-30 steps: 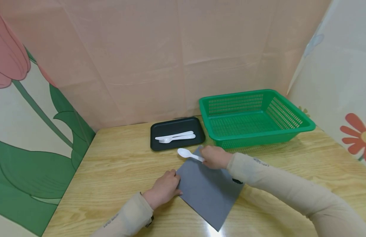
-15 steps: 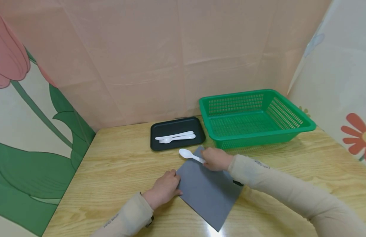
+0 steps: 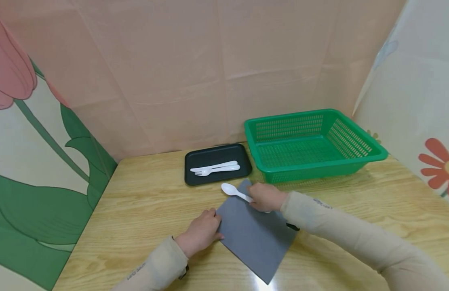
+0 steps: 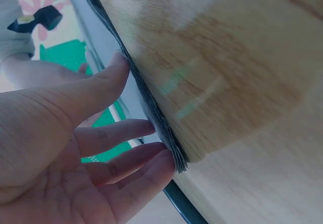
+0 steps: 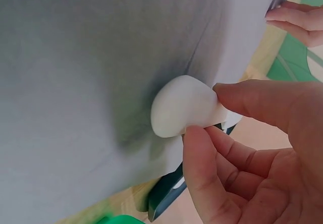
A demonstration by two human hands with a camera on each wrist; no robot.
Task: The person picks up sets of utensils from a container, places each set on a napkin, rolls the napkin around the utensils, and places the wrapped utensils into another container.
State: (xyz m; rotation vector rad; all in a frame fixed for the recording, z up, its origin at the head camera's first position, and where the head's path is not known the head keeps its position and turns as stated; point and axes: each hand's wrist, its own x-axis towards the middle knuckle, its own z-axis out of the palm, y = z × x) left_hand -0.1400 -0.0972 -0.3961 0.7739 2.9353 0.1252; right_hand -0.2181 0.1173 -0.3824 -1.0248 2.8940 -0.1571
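A folded, many-layered grey napkin [image 3: 251, 238] lies slantwise on the table. Over its far part my right hand [image 3: 266, 197] pinches a white plastic spoon [image 3: 229, 189] by the handle, thumb against fingers. The bowl points left, over the napkin's far-left edge. In the right wrist view the rounded handle end [image 5: 179, 105] sticks out close above the grey surface. My left hand [image 3: 200, 232] rests at the napkin's left corner. In the left wrist view its thumb and fingertips touch the layered edge [image 4: 146, 93], with the fingers only gently bent.
Behind the napkin, a black tray [image 3: 209, 153] holds a white knife [image 3: 226, 164] and a white fork [image 3: 209, 171]. To its right stands a green plastic basket [image 3: 319, 165] with slotted walls. A pinkish sheet hangs behind the wooden table [image 3: 148, 194].
My right hand has shifted slightly right and nearer with the spoon, and the handle end now shows below the hand. The left hand and the napkin stay in place.
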